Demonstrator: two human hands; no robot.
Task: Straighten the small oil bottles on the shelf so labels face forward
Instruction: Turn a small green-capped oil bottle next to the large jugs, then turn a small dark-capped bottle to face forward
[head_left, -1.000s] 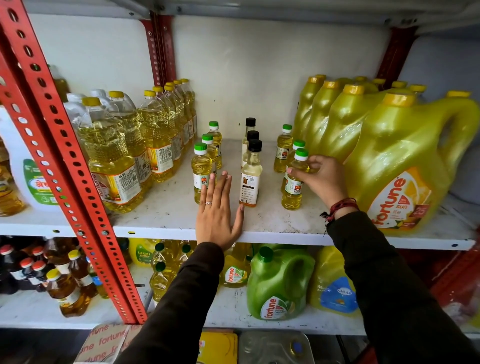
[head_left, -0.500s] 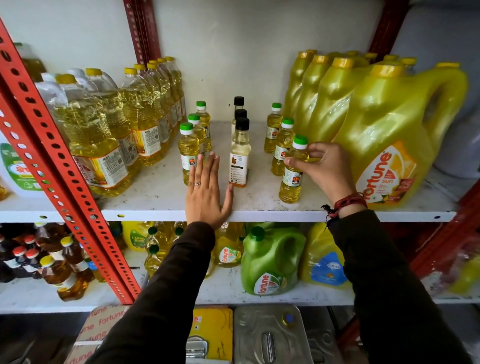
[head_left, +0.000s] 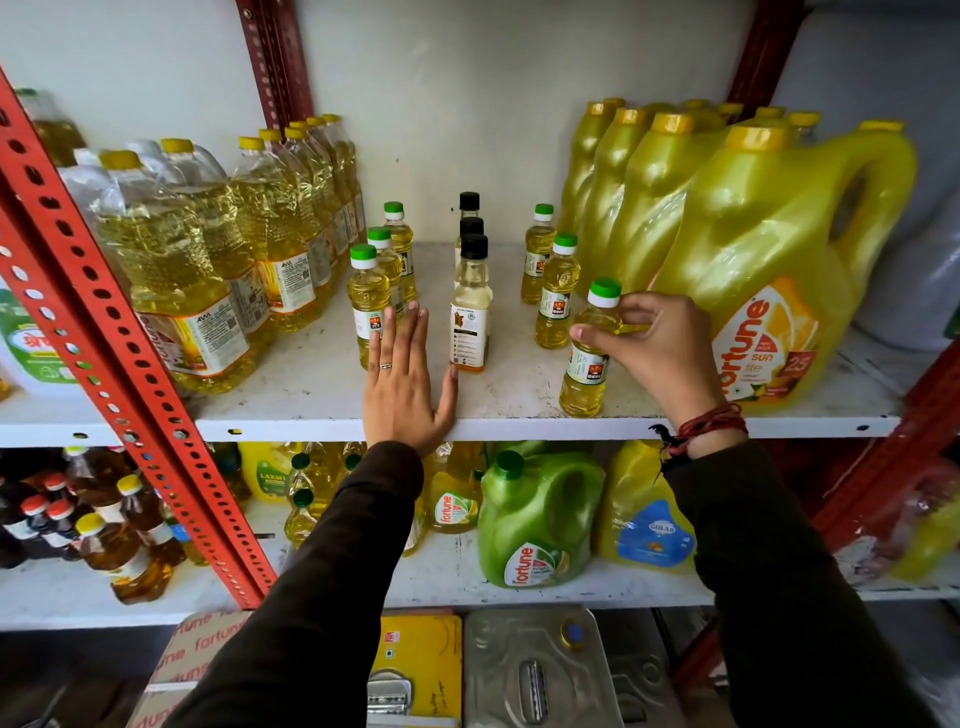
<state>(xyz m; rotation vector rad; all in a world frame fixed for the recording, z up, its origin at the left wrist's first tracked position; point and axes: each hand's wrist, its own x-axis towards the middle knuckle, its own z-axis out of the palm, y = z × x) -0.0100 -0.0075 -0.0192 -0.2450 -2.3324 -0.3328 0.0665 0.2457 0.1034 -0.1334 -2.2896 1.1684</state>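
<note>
Small oil bottles stand in three rows on the white shelf (head_left: 311, 415). The left row has green caps, led by a front bottle (head_left: 368, 299). The middle row has black caps, with a clear front bottle (head_left: 470, 312). In the right row my right hand (head_left: 654, 353) grips the shoulder of the front green-capped bottle (head_left: 587, 364), whose label faces forward and a little left. Behind it stand two more green-capped bottles (head_left: 557, 296). My left hand (head_left: 402, 389) lies flat on the shelf between the left and middle rows, fingers apart, holding nothing.
Large clear oil bottles (head_left: 171, 291) crowd the shelf's left side. Yellow Fortune jugs (head_left: 769, 270) fill the right, close to my right hand. A red slotted upright (head_left: 104, 322) crosses at the left. The lower shelf holds a green jug (head_left: 535, 519) and more bottles.
My right hand has drawn the front right bottle forward, toward the shelf edge, and turned it. The left hand has stayed flat on the shelf.
</note>
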